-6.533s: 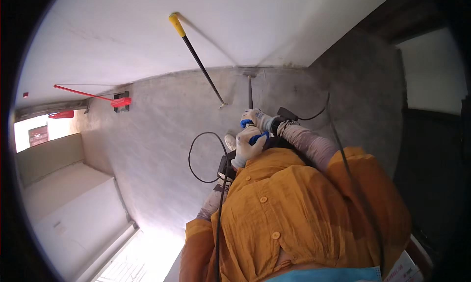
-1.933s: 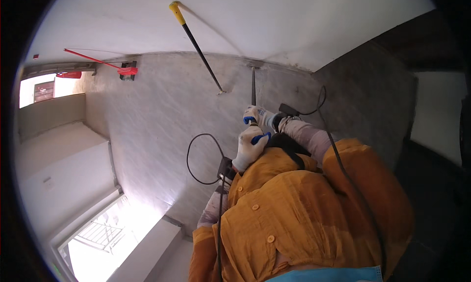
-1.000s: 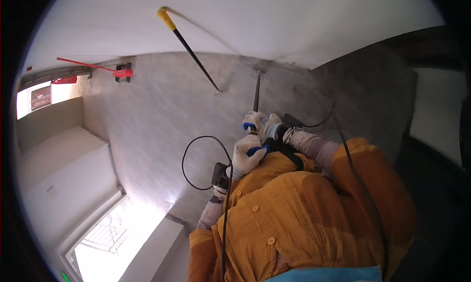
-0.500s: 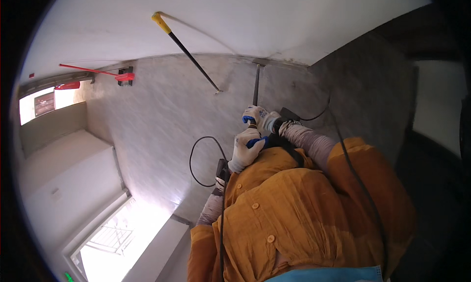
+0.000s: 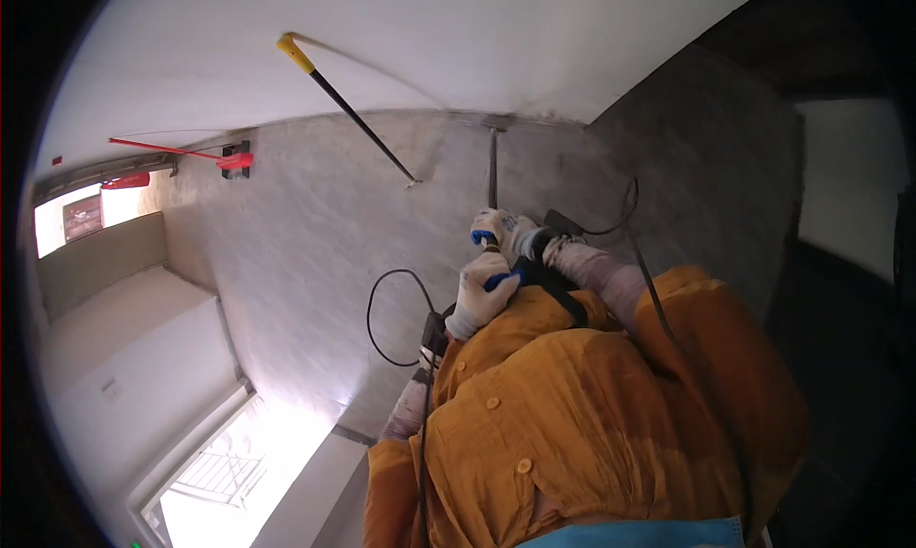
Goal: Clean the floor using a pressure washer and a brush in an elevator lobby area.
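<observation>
My two gloved hands are closed, one above the other, around the dark pole of a long-handled scraper (image 5: 493,166). My right hand (image 5: 502,229), in a white glove with blue on the palm side, grips farther along the pole. Closer to my body, my left hand (image 5: 482,295) wraps the handle's near end. The pole runs straight away from me, and its small flat head (image 5: 495,129) rests on the floor near the foot of the white wall. Most of the near handle is hidden by the gloves and my orange jacket (image 5: 534,395).
Left of the pole, another long-handled tool with a yellow grip (image 5: 296,52) leans on the white wall (image 5: 477,42). Farther left are a red-handled broom (image 5: 234,160) and a dark dustpan. Black cables (image 5: 370,310) hang from both my wrists. A bright doorway (image 5: 215,472) opens at lower left.
The view has turned slightly, so the wall, leaning tool and broom sit a little farther left. Both hands keep the same hold, and the scraper's head stays near the wall's foot.
</observation>
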Demonstrator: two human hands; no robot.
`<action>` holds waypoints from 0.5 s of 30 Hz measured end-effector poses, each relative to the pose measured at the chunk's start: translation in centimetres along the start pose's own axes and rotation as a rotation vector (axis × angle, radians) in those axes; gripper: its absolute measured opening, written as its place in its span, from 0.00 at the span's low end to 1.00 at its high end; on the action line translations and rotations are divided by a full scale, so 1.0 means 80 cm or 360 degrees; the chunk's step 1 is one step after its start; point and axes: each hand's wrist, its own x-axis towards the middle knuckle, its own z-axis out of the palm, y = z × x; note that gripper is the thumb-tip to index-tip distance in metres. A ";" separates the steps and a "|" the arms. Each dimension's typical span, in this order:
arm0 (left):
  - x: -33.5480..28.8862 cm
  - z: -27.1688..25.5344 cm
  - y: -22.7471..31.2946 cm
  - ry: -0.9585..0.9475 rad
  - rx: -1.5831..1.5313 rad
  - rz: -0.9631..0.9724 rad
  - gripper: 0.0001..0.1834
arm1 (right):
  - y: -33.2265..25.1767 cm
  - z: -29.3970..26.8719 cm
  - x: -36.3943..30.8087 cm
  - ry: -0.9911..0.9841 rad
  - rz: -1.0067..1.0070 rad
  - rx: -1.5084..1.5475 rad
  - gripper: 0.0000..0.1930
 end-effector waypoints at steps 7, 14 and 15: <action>0.003 0.014 0.019 -0.0141 -0.0067 0.0037 0.08 | 0.004 -0.011 -0.026 0.0063 -0.0004 0.0016 0.09; -0.002 0.021 0.027 -0.0173 -0.0049 -0.0034 0.08 | -0.014 -0.013 -0.040 0.0066 0.0115 0.0091 0.09; -0.005 0.021 0.030 -0.0172 -0.0060 -0.0022 0.08 | -0.026 -0.021 -0.044 0.0128 0.0068 0.0146 0.08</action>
